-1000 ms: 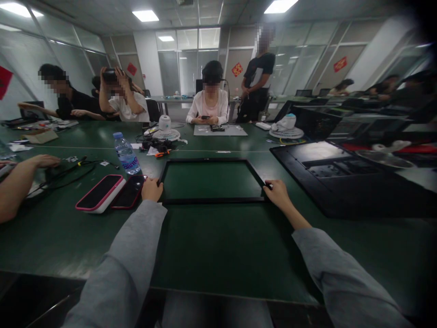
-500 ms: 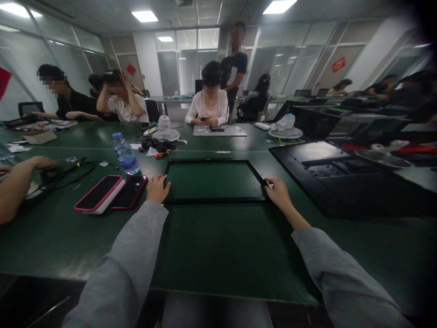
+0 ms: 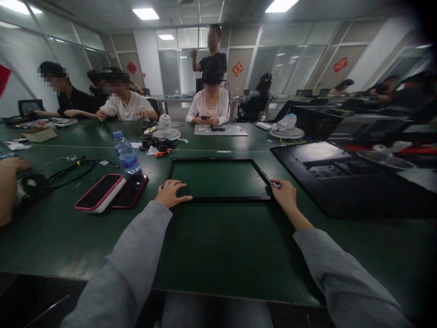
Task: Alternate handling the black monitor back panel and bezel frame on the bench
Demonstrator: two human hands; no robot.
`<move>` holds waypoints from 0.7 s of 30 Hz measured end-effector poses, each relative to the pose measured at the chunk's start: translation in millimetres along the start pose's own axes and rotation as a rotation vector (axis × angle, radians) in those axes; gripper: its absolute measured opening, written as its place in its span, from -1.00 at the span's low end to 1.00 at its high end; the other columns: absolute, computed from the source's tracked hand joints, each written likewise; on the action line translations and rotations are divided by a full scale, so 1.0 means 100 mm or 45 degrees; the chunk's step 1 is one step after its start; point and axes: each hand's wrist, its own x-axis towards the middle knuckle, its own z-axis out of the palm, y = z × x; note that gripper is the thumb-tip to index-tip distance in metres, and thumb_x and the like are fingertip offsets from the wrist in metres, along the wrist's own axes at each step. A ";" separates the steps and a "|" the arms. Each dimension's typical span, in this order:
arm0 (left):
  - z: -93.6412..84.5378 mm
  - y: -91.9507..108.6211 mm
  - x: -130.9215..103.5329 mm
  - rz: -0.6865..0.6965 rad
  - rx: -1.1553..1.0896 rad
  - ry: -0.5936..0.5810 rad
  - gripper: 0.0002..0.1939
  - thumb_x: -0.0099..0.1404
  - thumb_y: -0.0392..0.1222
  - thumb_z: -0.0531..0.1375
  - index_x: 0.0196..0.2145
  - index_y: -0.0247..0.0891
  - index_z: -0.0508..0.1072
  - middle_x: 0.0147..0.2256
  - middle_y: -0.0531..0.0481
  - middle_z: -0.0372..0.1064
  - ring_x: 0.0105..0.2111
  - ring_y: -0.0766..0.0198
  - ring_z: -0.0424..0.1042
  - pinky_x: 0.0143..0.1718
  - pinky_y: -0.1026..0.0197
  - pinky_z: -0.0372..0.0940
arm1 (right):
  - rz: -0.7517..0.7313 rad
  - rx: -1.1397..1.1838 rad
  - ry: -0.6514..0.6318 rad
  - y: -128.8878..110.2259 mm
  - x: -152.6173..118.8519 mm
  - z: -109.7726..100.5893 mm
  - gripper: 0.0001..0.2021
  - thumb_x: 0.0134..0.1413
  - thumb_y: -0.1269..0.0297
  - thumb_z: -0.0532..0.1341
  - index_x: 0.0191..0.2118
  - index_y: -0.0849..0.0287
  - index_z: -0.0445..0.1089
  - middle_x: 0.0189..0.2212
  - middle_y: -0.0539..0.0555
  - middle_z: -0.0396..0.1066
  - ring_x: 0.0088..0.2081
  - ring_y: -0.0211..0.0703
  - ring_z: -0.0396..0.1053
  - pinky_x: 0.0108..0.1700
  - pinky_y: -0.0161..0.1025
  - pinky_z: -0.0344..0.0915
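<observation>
A thin black rectangular frame (image 3: 221, 199) lies flat on the green table, the tabletop showing through its middle. My left hand (image 3: 172, 193) is at its left near corner, fingers spread and thumb reaching over the near bar. At the right side bar, my right hand (image 3: 286, 193) is closed in a pinch around a small whitish piece (image 3: 275, 184), mostly hidden by the fingers. That hand touches or nearly touches the bar; I cannot tell which.
Left of the frame are two red-edged phones (image 3: 99, 193) and a water bottle (image 3: 127, 152). Cables (image 3: 71, 173) lie further left beside another person's hand (image 3: 12, 175). A large black panel (image 3: 317, 187) lies right. Small white fans (image 3: 166, 130) and seated people are beyond.
The black frame has shifted slightly right. My left hand has moved right and spread over the corner; my right hand has moved slightly right with it. Across the room, a standing person moved left.
</observation>
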 end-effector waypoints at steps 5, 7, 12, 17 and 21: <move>0.01 0.02 -0.02 0.051 0.003 -0.051 -0.14 0.03 0.45 0.28 0.23 0.09 0.36 0.31 -0.10 0.17 0.31 -0.21 0.06 0.26 -0.42 -0.04 | 0.050 -0.016 -0.007 -0.02 0.00 -0.02 -0.63 0.02 0.32 0.15 -0.09 0.19 0.61 -0.19 0.22 0.47 -0.26 -0.05 0.37 -0.07 -0.07 0.30; 0.02 0.02 -0.02 0.054 -0.014 -0.039 -0.20 0.04 0.42 0.29 0.19 0.09 0.40 0.30 -0.10 0.19 0.31 -0.20 0.08 0.26 -0.42 -0.04 | 0.040 -0.015 -0.018 -0.01 0.01 -0.02 -0.63 0.01 0.31 0.16 -0.09 0.19 0.61 -0.20 0.22 0.47 -0.27 -0.05 0.37 -0.07 -0.06 0.30; 0.02 -0.03 0.01 0.042 -0.074 0.004 -0.34 0.06 0.36 0.32 0.07 0.07 0.49 0.26 -0.10 0.26 0.29 -0.18 0.13 0.25 -0.40 -0.01 | -0.021 0.030 -0.021 -0.03 0.01 -0.02 -0.62 -0.02 0.32 0.15 -0.12 0.21 0.61 -0.27 0.20 0.49 -0.30 -0.04 0.37 -0.10 -0.06 0.32; 0.00 -0.03 0.01 0.013 -0.116 0.056 -0.47 0.07 0.30 0.35 -0.07 0.02 0.54 0.19 -0.06 0.34 0.24 -0.13 0.20 0.24 -0.35 0.04 | -0.034 0.142 -0.038 -0.10 -0.02 -0.06 -0.62 -0.01 0.31 0.12 -0.13 0.18 0.61 -0.28 0.18 0.53 -0.27 -0.04 0.41 -0.11 -0.12 0.33; -0.02 -0.01 0.01 -0.022 -0.119 0.079 -0.59 0.10 0.25 0.35 -0.25 -0.09 0.56 0.07 -0.05 0.39 0.12 -0.04 0.33 0.21 -0.28 0.12 | 0.013 0.156 -0.056 -0.16 -0.04 -0.10 -0.60 0.01 0.27 0.12 -0.10 0.21 0.60 -0.31 0.19 0.54 -0.32 -0.05 0.42 -0.18 -0.13 0.33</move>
